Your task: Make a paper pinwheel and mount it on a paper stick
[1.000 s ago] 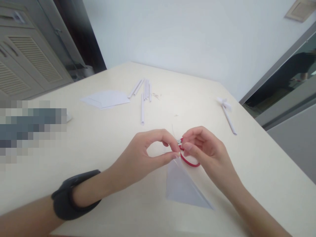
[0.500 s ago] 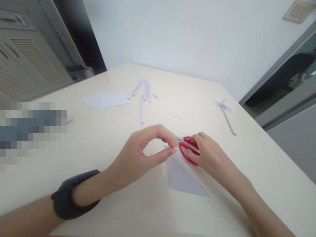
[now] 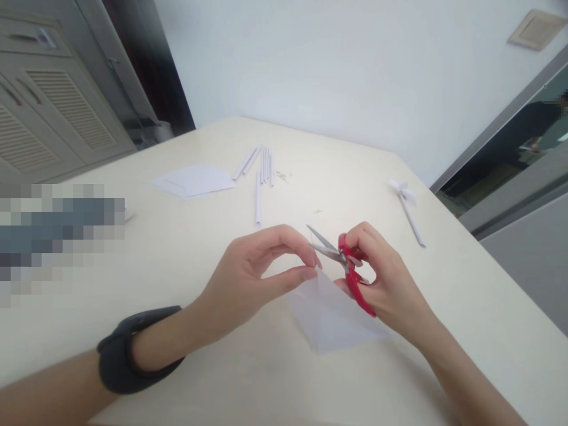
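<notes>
Between thumb and fingers, my left hand (image 3: 261,278) pinches the upper corner of a folded white paper sheet (image 3: 332,313). The sheet hangs from that pinch toward the table, its lower part spread to the right. My right hand (image 3: 377,266) grips red-handled scissors (image 3: 348,269), fingers in the loops. The scissor blades are spread apart and point up and left, just above the left fingertips. A thin pale strip stands beside the blades; what it is made of is hard to tell.
Rolled paper tubes (image 3: 258,198) lie at the back middle, beside flat paper sheets (image 3: 195,180). A paper pinwheel on a rolled stick (image 3: 412,219) lies at the right. Small loose bits (image 3: 281,176) are near the tubes. A white wall (image 3: 310,71) stands behind the table (image 3: 199,378).
My right hand has lifted the scissors off the table, and their blades have spread apart. The paper in my left hand has turned and its lower part has swung out.
</notes>
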